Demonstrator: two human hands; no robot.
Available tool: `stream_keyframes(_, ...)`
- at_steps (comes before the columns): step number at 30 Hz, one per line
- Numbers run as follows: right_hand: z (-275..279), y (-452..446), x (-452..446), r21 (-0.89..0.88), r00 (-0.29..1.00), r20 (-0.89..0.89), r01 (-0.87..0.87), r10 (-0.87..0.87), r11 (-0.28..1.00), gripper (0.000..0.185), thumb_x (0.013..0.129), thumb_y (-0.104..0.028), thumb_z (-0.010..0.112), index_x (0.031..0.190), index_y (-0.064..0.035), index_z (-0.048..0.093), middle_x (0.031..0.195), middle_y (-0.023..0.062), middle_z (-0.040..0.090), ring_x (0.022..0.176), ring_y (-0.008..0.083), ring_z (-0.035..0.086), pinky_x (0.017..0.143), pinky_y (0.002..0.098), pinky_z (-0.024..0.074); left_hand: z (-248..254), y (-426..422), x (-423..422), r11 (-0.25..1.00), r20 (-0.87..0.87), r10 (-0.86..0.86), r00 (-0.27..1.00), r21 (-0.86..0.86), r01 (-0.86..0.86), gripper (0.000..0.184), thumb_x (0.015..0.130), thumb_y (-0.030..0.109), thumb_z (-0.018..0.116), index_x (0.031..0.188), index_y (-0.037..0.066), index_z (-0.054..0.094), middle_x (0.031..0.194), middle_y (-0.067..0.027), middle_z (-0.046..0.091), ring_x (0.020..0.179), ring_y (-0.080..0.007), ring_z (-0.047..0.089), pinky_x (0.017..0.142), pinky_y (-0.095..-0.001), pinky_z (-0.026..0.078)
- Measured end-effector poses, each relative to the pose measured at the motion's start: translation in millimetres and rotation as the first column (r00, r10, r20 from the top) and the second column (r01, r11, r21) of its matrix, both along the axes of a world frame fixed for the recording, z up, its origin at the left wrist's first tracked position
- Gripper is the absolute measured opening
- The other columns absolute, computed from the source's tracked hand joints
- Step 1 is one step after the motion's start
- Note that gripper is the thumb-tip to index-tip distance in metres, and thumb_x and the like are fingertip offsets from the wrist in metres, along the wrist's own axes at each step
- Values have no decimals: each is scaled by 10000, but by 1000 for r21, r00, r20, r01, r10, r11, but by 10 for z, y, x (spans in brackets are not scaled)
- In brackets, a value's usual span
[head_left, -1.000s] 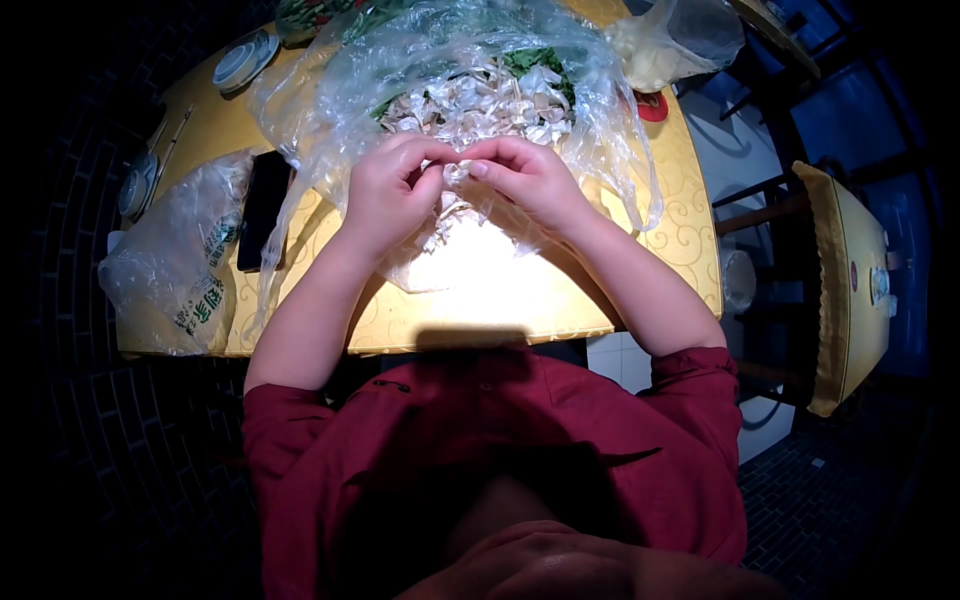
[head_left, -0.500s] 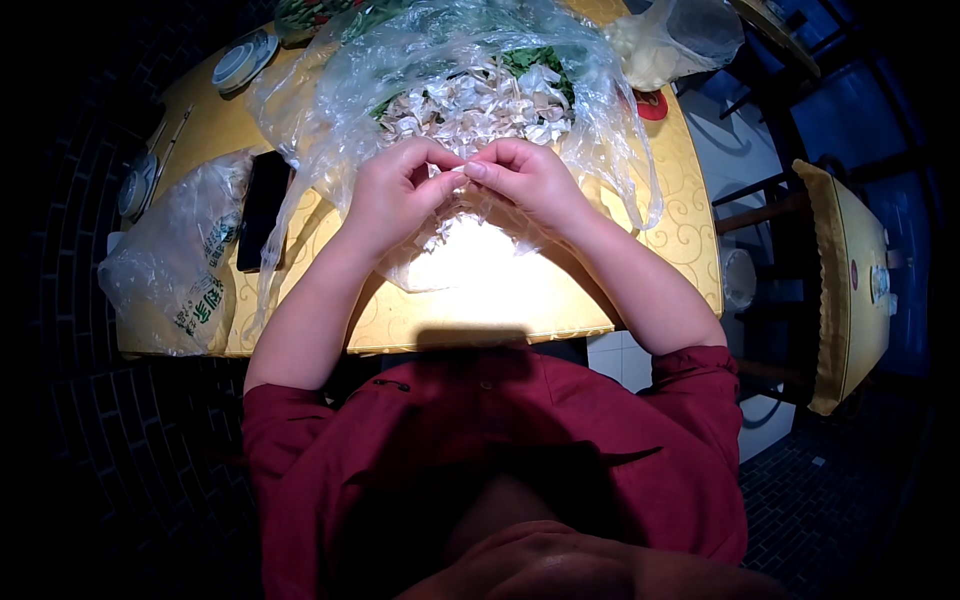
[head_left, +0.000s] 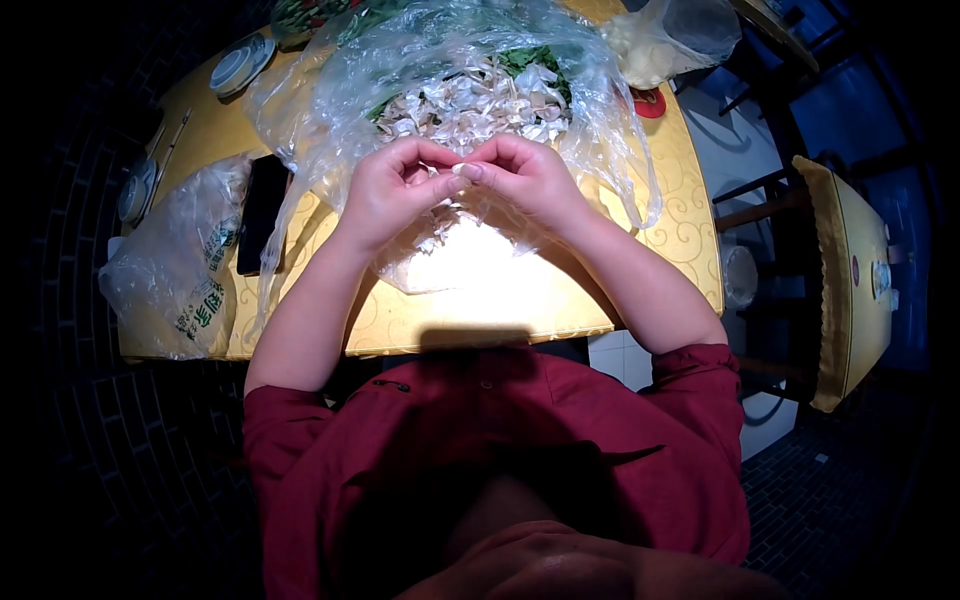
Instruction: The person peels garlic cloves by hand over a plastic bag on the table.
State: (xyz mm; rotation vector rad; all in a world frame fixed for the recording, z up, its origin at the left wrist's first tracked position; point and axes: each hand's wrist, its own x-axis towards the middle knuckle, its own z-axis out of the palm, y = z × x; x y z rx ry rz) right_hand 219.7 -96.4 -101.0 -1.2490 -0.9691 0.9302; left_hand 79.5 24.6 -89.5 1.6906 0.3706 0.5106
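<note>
My left hand (head_left: 398, 190) and my right hand (head_left: 528, 182) meet fingertip to fingertip over the near side of an opened clear plastic bag (head_left: 300, 105). Both are closed in a pinch on a small whitish garlic clove (head_left: 459, 170), mostly covered by the thumbs and fingers. Just beyond my fingers lies a heap of papery garlic skins (head_left: 470, 105) on the bag, with green leaves (head_left: 530, 62) showing behind it. More scraps of skin (head_left: 435, 235) are scattered below my hands.
On the yellow tablecloth (head_left: 420, 325), a phone (head_left: 263, 215) and a printed plastic bag (head_left: 180, 255) lie left. Stacked dishes (head_left: 235, 68) stand at the back left. A bag with pale contents (head_left: 645, 50) and a red object (head_left: 650, 103) are back right. Another table (head_left: 850, 290) is at right.
More of the whitish clove shows between my fingertips, and my thumbs have shifted slightly. My arms stay in nearly the same place.
</note>
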Motion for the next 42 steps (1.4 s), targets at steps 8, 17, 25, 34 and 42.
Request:
stream_keyframes(8, 147, -45, 31, -114, 997, 65, -43, 51, 993, 177, 821, -166, 628, 904, -15, 589, 822, 7, 599, 750, 58, 540, 660, 192, 440, 17, 19, -3, 996, -4, -15, 1000, -93, 14, 126, 755, 58, 664, 844, 6, 592, 732, 11, 569, 631, -28, 496, 562, -174, 423)
stream_keyframes(17, 62, -17, 20, -66, 987, 163, 22, -11, 998, 157, 810, -156, 616, 874, -13, 611, 772, 33, 616, 717, 80, 552, 634, 232, 445, 45, -19, 11, 984, 49, -57, 997, -166, 64, 145, 761, 60, 659, 866, 6, 576, 740, -1, 569, 661, -38, 510, 580, -187, 437)
stream_keyframes(25, 78, -9, 23, 41, 868, 495, 35, -50, 999, 142, 803, -132, 594, 905, -36, 613, 792, 79, 608, 732, 159, 577, 659, 273, 453, 89, 21, -4, 976, -30, -26, 999, -217, 19, 122, 758, 23, 634, 850, 1, 558, 732, -20, 564, 620, -56, 516, 551, -192, 430)
stream_keyframes(34, 29, -3, 8, 108, 870, 493, -48, -12, 993, 221, 851, -259, 568, 860, -38, 576, 737, 73, 562, 661, 169, 532, 612, 275, 429, 179, -49, -14, 916, 18, -105, 994, -388, 104, 128, 773, 38, 631, 862, 16, 541, 755, -8, 553, 618, -43, 507, 536, -169, 408)
stream_keyframes(42, 88, -53, 42, -9, 936, 218, -281, 276, 960, 367, 906, -364, 463, 733, -55, 557, 687, 2, 535, 665, 93, 504, 630, 245, 412, 92, 47, -61, 946, -164, -304, 938, -164, 278, 75, 816, 83, 594, 820, 43, 531, 726, 20, 544, 648, -37, 483, 572, -178, 392)
